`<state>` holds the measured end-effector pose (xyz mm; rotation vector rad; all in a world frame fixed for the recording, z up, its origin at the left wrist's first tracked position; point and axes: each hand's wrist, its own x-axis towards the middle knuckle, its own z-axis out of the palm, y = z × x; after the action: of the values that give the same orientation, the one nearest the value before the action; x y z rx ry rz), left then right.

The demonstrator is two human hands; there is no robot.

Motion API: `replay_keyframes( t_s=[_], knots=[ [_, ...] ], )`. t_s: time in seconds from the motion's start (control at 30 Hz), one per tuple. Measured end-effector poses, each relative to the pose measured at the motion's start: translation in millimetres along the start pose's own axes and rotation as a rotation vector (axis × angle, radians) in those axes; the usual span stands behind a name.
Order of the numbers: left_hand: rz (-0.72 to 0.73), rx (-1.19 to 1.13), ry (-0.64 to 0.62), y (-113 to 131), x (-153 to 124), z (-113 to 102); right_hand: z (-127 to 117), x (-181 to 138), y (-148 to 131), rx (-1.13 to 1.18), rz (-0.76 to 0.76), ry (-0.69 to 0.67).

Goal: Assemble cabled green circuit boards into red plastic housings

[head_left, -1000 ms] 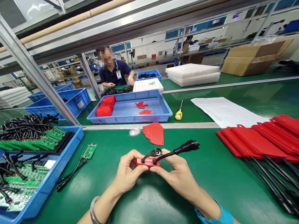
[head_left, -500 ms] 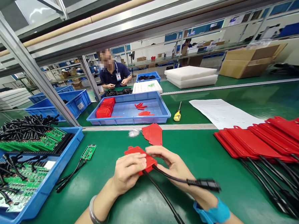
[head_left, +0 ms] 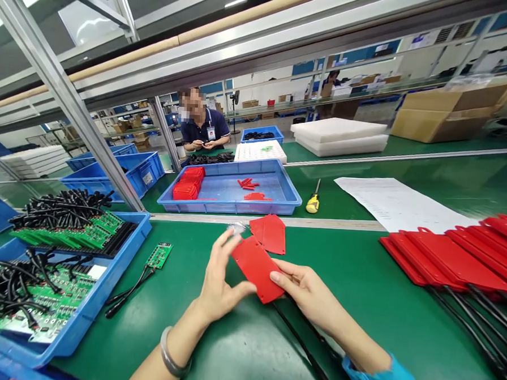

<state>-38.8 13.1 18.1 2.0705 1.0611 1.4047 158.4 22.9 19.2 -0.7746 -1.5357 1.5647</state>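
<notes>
My right hand grips a flat red plastic case at its right end, thumb on top and fingers beneath. Black cables trail from the case toward the front of the bench. At the case's left side, my left hand is open, fingers spread and raised, with its thumb near the lower edge; whether it touches I cannot tell. Just behind lie loose red plastic plates and a small clear plastic bag. A green circuit board with black leads rests to the left.
At left, a blue bin holds boards and cables. A blue tray with red parts stands behind. A yellow screwdriver and paper lie beyond; several red cases are stacked right. A co-worker sits opposite.
The red case has turned, now showing a smooth flat face. My left hand has come off its top and spread open, while my right hand has closed on its right end.
</notes>
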Motion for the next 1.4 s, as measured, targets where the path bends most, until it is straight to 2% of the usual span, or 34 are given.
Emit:
replay_keyframes(
  t_s=[0.03,0.1,0.17,0.23,0.3,0.43,0.5,0.53,0.63,0.73,0.8,0.87,0.93,0.97,1.07,1.2,1.3,1.4],
  knots=[
    [-0.127,-0.191,0.015,0.4,0.4,0.6,1.6,-0.4,-0.2,-0.038,-0.005,-0.015],
    [-0.361,-0.528,-0.036,0.4,0.5,2.6,5.7,-2.0,-1.3,-0.106,-0.021,-0.057],
    [-0.51,-0.684,-0.1,-0.7,-0.1,5.0,8.8,-3.8,-2.2,-0.167,-0.039,-0.096],
    [-0.558,-0.684,-0.068,-2.0,-0.8,7.9,9.4,-4.7,-1.2,-0.264,-0.065,-0.093],
    [-0.554,-0.651,0.018,-3.1,-1.4,11.8,7.9,-4.2,2.3,-0.407,-0.096,-0.042],
    [-0.614,-0.693,0.123,-4.7,-2.4,18.8,7.4,-3.1,12.7,-0.684,-0.131,0.13],
    [-0.678,-0.721,0.175,-5.7,-3.2,19.6,11.6,-5.7,16.6,-0.804,-0.199,0.21],
    [-0.717,-0.729,0.204,-6.5,-3.6,19.1,14.9,-7.6,17.9,-0.871,-0.251,0.219],
    [-0.825,-0.766,0.263,-10.4,-3.4,16.0,26.8,-13.0,20.4,-1.13,-0.373,0.133],
    [-0.886,-0.835,0.232,-12.5,-1.4,13.8,34.2,-13.1,17.8,-1.343,-0.379,0.102],
    [-0.884,-0.885,0.184,-11.1,0.2,13.3,30.6,-9.9,10.2,-1.433,-0.358,0.123],
    [-0.893,-0.883,0.15,-8.8,1.4,12.7,16.1,-5.9,-2.9,-1.55,-0.297,0.198],
    [-0.934,-0.826,0.139,-7.2,2.1,11.6,-10.6,-4.7,-19.4,-1.701,-0.156,0.325],
    [-0.957,-0.796,0.138,-6.7,2.2,11.0,-28.1,-6.3,-27.7,-1.789,-0.05,0.399],
    [-0.986,-0.767,0.124,-5.5,2.1,9.4,-88.6,-22.3,-46.6,-1.858,0.128,0.593],
    [-0.972,-0.775,0.071,-2.7,1.2,10.4,-157.9,-58.4,-49.4,-1.908,0.362,0.776],
    [-0.977,-0.768,0.035,-3.0,0.6,12.5,-185.6,-79.3,-38.5,-1.926,0.474,0.812],
    [-0.984,-0.755,0.025,-5.7,0.2,13.7,-195.2,-87.8,-26.4,-1.929,0.518,0.828]
  ],
)
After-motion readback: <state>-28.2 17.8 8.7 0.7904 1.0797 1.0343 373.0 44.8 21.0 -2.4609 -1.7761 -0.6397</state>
